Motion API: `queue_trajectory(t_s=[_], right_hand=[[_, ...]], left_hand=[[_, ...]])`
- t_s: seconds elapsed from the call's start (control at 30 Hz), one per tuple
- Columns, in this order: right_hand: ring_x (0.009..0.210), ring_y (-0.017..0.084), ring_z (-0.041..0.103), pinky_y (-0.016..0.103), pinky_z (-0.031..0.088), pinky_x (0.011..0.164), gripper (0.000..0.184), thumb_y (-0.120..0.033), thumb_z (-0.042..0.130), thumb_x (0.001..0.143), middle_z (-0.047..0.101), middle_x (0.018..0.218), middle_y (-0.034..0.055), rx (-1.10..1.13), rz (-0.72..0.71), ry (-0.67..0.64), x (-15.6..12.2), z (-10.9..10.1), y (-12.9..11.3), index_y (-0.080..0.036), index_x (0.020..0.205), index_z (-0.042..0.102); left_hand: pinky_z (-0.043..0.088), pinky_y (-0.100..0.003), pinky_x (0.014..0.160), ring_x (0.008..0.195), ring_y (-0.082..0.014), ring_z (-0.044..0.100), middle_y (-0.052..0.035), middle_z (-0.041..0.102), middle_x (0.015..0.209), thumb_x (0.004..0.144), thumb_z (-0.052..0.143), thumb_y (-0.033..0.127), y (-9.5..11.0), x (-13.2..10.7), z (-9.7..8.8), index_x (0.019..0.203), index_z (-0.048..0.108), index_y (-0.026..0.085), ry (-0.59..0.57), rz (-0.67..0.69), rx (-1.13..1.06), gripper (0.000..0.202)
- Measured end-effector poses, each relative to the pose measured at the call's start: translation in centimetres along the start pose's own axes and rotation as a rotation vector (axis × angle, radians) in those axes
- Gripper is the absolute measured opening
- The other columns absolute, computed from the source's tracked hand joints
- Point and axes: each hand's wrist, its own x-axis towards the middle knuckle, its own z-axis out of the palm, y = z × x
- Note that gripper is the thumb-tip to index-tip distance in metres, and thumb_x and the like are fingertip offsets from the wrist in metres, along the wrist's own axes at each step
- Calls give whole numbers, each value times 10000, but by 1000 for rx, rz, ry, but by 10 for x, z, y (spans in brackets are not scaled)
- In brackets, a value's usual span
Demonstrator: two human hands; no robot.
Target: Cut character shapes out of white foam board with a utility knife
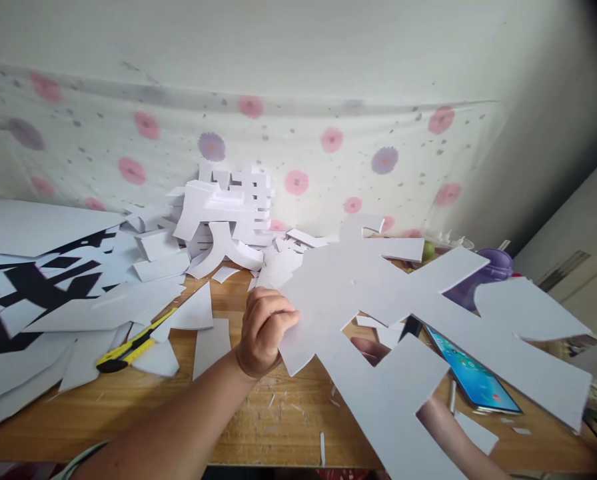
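A large flat white foam-board cutout (353, 280), with branching arms and square notches, is held up over the table. My left hand (266, 330) pinches its left edge between thumb and curled fingers. My right hand (371, 349) is behind the cutout; only a bit of it shows through a gap, and its forearm emerges below. The board hides its fingers, so their grip cannot be made out. Left of my left hand lies a yellow utility knife (136, 341) on white offcuts.
Stacked white cut shapes (223, 213) stand at the back by the flowered curtain (173, 133). Black and white sheets (53, 280) pile up at left. A lit phone (478, 377) and a purple container (496, 265) are at right. Small scraps dot the wooden table (258, 427).
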Motion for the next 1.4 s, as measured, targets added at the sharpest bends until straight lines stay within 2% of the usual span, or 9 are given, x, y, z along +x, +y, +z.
queue_trajectory(t_s=[0.13, 0.3, 0.4, 0.57, 0.7, 0.83, 0.97, 1.17, 1.4], right_hand=[[707, 309, 723, 406, 568, 620, 356, -443, 805, 606, 775, 803, 101, 152, 248, -27, -8, -2, 2, -235, 893, 775], [734, 314, 720, 372, 545, 557, 380, -435, 813, 612, 775, 856, 117, 237, 304, -13, -2, -13, 10, -230, 926, 748], [682, 261, 704, 323, 533, 551, 319, -393, 818, 628, 761, 774, 64, 237, 305, 26, 2, -16, 12, -229, 890, 736], [643, 232, 675, 318, 547, 576, 174, -360, 780, 694, 713, 667, 27, 218, 203, 83, 2, -17, 11, -212, 753, 712], [753, 231, 685, 338, 570, 710, 363, -541, 711, 750, 740, 761, 81, 291, 231, 43, 0, -23, 12, -185, 799, 759], [651, 205, 623, 305, 552, 601, 531, -684, 618, 746, 690, 687, 83, 277, 213, -8, -2, -36, 16, -176, 780, 772], [620, 178, 570, 265, 527, 583, 581, -716, 598, 744, 616, 621, 54, 181, 208, -9, -3, -47, 17, -170, 836, 774], [638, 174, 611, 269, 514, 603, 350, -501, 787, 678, 676, 692, 44, 176, -44, -67, -6, -24, -1, -207, 863, 751], [718, 234, 680, 340, 531, 674, 373, -417, 848, 609, 748, 799, 53, -106, -215, -49, 4, 6, -12, -244, 907, 706]], left_hand=[[423, -345, 712, 766, -177, 549, -14, 583, 809, 833, 573, 116, -2, 1, -2, 869, 607, 246, 23, 37, 8, 139], [423, -349, 732, 767, -175, 547, -10, 601, 809, 794, 590, 93, -3, -1, -2, 851, 610, 257, 8, 14, -22, 174], [441, -351, 739, 764, -182, 542, -9, 613, 793, 780, 626, 117, -5, -3, -2, 810, 622, 265, -11, -63, -85, 152], [474, -351, 759, 813, -184, 586, -24, 614, 822, 789, 715, 304, -8, -4, 4, 740, 607, 193, -65, -374, -227, 162], [497, -318, 733, 747, -142, 584, 2, 609, 793, 851, 680, 339, -8, -10, 15, 791, 602, 153, -103, -731, -323, 211], [545, -361, 775, 852, -176, 645, -46, 661, 982, 889, 643, 358, -3, -19, 27, 1057, 608, 139, -150, -1030, -513, 278], [562, -374, 783, 885, -185, 657, -66, 660, 1042, 915, 606, 361, 2, -20, 31, 1111, 597, 137, -174, -1206, -684, 297], [537, -385, 809, 878, -188, 646, -62, 661, 1007, 905, 604, 430, 11, -20, 33, 1086, 601, 137, -111, -1254, -754, 344], [450, -366, 884, 922, -197, 596, -47, 657, 933, 894, 564, 541, 22, -18, 29, 951, 638, 156, -91, -1128, -565, 396]])
